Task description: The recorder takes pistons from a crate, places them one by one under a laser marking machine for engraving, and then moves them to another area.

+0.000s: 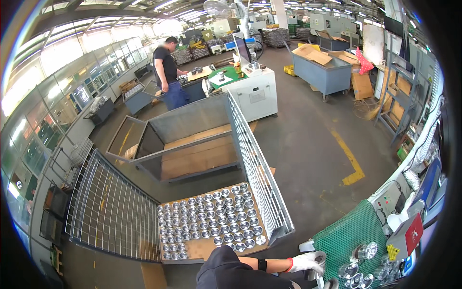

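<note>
My left hand [304, 262], in a white knit glove with a red cuff, reaches from the lower middle to the edge of a green mesh mat [342, 230]. Its fingers wrap round a grey metal cylindrical part that looks like a piston [319, 259]. Several shiny pistons [347, 270] stand on the mat beyond it, some stacked together. My right hand is outside the picture. To the left, a wire-mesh cage cart [113, 204] holds rows of upright silver pistons [211, 214] on a brown cardboard sheet [196, 249], part of which lies bare near me.
A red and grey machine box [406, 237] borders the mat at right. Beyond the cage stands a grey metal trolley [192, 113]. A person in dark clothes [166, 72] works near a white cabinet [257, 96]. A blue-grey bin with cardboard [320, 72] stands farther back.
</note>
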Tool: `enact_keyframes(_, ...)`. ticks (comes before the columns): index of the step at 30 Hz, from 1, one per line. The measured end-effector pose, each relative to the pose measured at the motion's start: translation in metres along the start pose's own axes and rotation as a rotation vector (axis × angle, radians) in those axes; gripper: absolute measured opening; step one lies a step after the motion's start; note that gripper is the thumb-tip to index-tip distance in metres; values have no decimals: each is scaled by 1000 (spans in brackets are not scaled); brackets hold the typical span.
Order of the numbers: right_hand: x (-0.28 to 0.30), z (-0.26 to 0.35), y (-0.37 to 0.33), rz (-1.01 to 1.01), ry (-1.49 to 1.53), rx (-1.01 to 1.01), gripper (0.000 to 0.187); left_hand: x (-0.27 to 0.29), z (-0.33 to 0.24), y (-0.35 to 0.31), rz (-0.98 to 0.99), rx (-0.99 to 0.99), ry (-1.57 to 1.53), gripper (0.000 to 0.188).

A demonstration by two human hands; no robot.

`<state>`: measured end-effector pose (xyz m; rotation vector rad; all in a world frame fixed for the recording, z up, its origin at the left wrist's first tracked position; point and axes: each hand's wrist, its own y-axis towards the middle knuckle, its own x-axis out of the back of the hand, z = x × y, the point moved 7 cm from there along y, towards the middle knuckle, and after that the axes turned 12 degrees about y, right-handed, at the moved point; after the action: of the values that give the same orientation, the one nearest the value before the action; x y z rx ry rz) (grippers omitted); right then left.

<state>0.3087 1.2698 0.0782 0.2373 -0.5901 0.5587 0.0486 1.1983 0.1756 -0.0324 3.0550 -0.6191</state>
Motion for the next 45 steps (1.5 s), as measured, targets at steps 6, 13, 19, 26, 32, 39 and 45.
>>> enact_keyframes(6,-5,80,-38,-35,679,-780,43,-20,-27,-5,29,-104,331,75)
enact_keyframes(13,-33,136,4,44,1708,-1013,42,-31,-83,-27,-97,-144,903,75)
enact_keyframes(19,-7,186,39,-95,1523,-865,41,-16,-66,-21,-126,-372,170,82)
enact_keyframes(26,-58,149,49,-58,1854,-1144,32,32,13,-4,-203,-11,-642,56)
enact_keyframes(32,-67,150,81,355,1033,-654,25,50,84,-24,-329,214,-506,56)
enact_keyframes(39,-56,144,209,134,-248,96,22,54,112,-42,-322,322,-489,58)
enact_keyframes(45,-16,76,330,-156,-679,66,9,56,113,-42,-432,349,-481,54)
